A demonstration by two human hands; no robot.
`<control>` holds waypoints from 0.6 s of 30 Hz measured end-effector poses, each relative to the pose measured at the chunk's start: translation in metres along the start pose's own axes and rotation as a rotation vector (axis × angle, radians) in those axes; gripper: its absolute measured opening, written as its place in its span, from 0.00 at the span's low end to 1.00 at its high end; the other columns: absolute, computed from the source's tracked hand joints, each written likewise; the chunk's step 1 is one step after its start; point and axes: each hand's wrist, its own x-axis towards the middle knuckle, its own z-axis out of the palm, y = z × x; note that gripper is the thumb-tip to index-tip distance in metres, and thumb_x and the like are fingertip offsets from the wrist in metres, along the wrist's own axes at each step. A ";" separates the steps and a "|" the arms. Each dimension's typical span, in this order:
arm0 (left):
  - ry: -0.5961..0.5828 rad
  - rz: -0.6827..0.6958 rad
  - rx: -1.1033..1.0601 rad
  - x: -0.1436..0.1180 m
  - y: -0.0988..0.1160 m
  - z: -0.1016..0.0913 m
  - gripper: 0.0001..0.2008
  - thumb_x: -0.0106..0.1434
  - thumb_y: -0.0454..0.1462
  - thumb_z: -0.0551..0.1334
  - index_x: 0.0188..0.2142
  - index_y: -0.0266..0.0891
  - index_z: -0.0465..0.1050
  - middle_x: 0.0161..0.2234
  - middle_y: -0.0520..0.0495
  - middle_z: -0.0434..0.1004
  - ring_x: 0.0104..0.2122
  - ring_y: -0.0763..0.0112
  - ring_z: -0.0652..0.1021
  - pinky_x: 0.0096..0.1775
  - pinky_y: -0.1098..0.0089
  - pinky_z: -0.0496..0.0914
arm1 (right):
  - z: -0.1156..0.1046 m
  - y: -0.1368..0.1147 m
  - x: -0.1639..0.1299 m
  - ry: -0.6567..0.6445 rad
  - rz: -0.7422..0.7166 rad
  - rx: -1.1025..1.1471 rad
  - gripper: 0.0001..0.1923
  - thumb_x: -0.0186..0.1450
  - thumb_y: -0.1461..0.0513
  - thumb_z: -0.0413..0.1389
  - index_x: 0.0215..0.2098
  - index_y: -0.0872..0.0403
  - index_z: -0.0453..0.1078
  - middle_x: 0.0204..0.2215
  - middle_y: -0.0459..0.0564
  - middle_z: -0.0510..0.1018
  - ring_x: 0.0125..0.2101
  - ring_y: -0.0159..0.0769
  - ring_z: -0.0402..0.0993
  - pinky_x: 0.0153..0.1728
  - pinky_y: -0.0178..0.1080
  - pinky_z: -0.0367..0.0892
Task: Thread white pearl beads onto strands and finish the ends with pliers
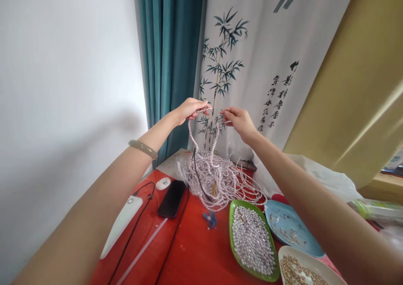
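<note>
Both hands are raised above the table, close together in front of the white curtain. My left hand (190, 110), with a bangle on its forearm, is closed on a strand of pale pink beads; a short beaded length shows at its fingertips. From this hand the bead strand (193, 137) hangs down into a tangled pile of bead strands (220, 180). My right hand (237, 120) is pinched, and another bead strand (216, 138) runs from its fingertips down to the same pile. Whether a thin thread spans the gap between the hands I cannot tell.
A green tray (232, 239) of loose pearly beads stands before the pile. Right of it are a blue plate (310, 243) and a cream dish (283, 253) with gold beads. A phone (172, 198), cables and a small blue looped object (210, 219) lie on the red table (195, 260).
</note>
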 end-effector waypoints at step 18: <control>-0.301 -0.102 -0.135 -0.017 0.008 0.030 0.09 0.61 0.35 0.54 0.36 0.31 0.69 0.25 0.36 0.75 0.12 0.85 0.57 0.15 0.77 0.46 | -0.011 -0.001 -0.012 -0.028 -0.199 -0.614 0.11 0.60 0.62 0.45 0.32 0.53 0.69 0.24 0.45 0.73 0.25 0.30 0.68 0.29 0.33 0.59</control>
